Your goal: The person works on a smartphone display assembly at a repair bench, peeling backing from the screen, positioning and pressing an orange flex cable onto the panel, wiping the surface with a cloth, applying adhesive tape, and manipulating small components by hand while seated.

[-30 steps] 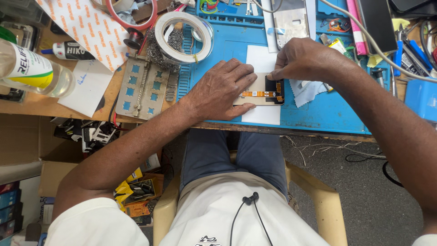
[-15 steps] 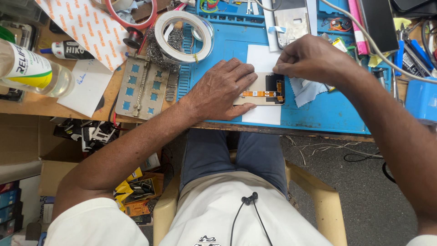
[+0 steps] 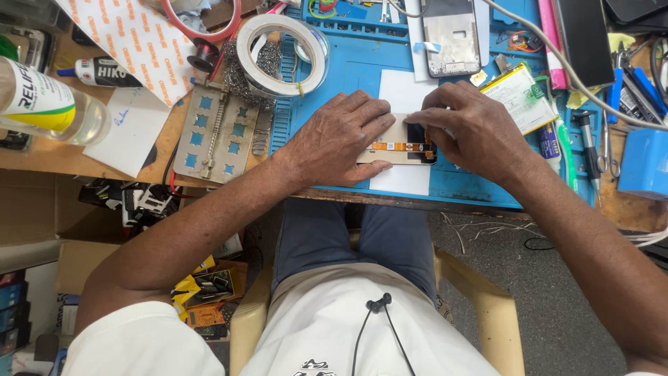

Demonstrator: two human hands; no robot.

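A flat phone screen part (image 3: 396, 146) with an orange flex strip lies on a white sheet of paper (image 3: 403, 179) on the blue work mat (image 3: 348, 76). My left hand (image 3: 337, 139) lies flat over the part's left end and holds it down, fingers pointing right. My right hand (image 3: 470, 129) rests over its right end, with the fingertips pressed on the dark upper edge. The part's ends are hidden under both hands.
A tape roll (image 3: 282, 56), a metal jig plate (image 3: 219, 132) and a clear bottle (image 3: 49, 108) sit to the left. A phone frame (image 3: 452, 35), a yellow-edged battery (image 3: 518, 90), tools (image 3: 591, 146) and a blue box (image 3: 643, 163) lie right. The desk edge is near my lap.
My right hand has come down from above the part and now presses on its right end. My left hand stays in place on the part.
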